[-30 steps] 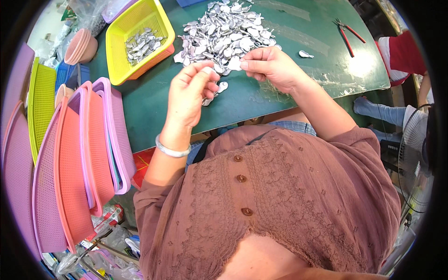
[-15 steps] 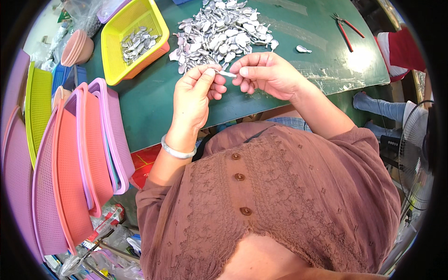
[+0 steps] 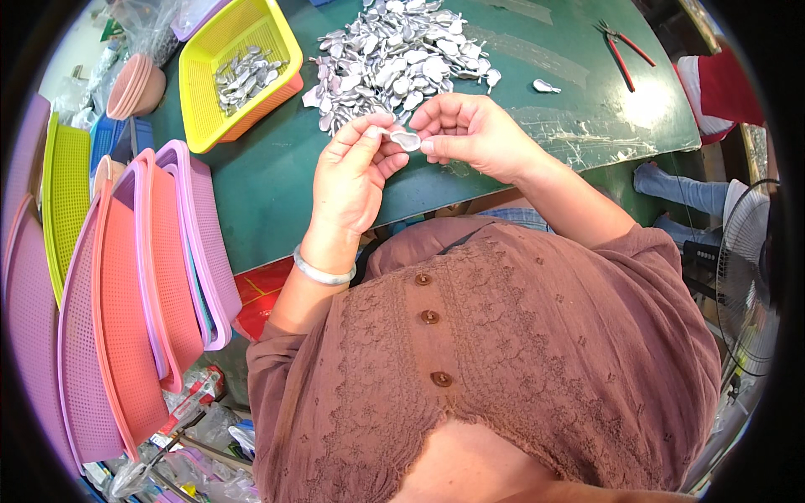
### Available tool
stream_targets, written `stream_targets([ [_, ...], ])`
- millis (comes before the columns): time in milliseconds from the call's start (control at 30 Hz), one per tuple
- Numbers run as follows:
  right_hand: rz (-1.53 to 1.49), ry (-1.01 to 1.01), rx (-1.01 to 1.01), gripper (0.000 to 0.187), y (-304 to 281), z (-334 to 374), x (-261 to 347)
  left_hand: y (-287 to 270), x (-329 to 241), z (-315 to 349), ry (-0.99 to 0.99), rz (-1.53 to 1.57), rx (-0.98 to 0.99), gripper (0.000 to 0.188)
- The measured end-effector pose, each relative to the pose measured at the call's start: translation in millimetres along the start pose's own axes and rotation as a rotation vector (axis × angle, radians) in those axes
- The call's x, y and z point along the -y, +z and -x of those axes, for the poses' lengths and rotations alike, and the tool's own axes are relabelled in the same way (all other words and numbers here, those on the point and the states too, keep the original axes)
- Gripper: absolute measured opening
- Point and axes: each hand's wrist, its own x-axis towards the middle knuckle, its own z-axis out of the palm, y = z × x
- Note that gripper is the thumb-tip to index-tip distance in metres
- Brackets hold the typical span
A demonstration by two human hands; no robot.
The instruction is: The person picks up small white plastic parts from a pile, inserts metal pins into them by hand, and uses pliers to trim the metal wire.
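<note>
Between my hands, just above the near edge of the green table (image 3: 289,189), is a small silver-grey spoon-shaped piece (image 3: 406,141). My left hand (image 3: 354,163) pinches its narrow end between thumb and fingers. The thumb and fingers of my right hand (image 3: 474,138) close on the rounded end. A heap of similar silver-grey pieces (image 3: 402,63) lies right beyond my hands. More such pieces (image 3: 247,77) sit in the yellow basket (image 3: 199,101), which stands to the left of the heap inside an orange one.
One loose piece (image 3: 546,86) lies right of the heap, and red-handled pliers (image 3: 620,59) lie farther right. Stacked purple and coral baskets (image 3: 172,268) fill the left side. Pink bowls (image 3: 138,86) stand behind them. At the right are a fan (image 3: 746,268) and another person's red sleeve (image 3: 731,88).
The piece has turned from edge-on, so its rounded face now shows. The right hand's fingers have curled and shifted slightly; my left hand stays nearly in place.
</note>
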Motion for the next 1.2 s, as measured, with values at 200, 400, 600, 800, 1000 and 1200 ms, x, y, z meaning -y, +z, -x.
stream_targets([
  [200,0.466,-0.029,-0.075,0.015,-7.1,-21.7,-0.1,-20.8,7.0,-3.2,-0.019,0.143,-0.036,0.014],
  [400,0.605,-0.060,-0.014,0.014,1.1,-29.6,-5.2,-2.2,11.3,-1.2,0.040,-0.019,-0.147,0.013],
  [600,0.695,-0.148,0.115,0.021,-9.9,-22.3,-6.8,0.3,21.4,5.5,0.125,-0.365,-0.094,0.021],
  [800,0.421,-0.018,0.124,0.027,-7.8,-18.7,-11.4,5.5,31.2,9.2,0.430,-0.971,0.013,0.036],
  [1000,0.716,-0.069,0.091,0.019,-5.9,-27.0,1.4,7.1,30.1,15.0,0.494,-1.249,-0.005,0.033],
  [1200,1.246,-0.348,-0.127,0.020,4.2,-63.7,3.0,-2.9,35.5,11.3,0.667,-1.399,0.052,0.033],
])
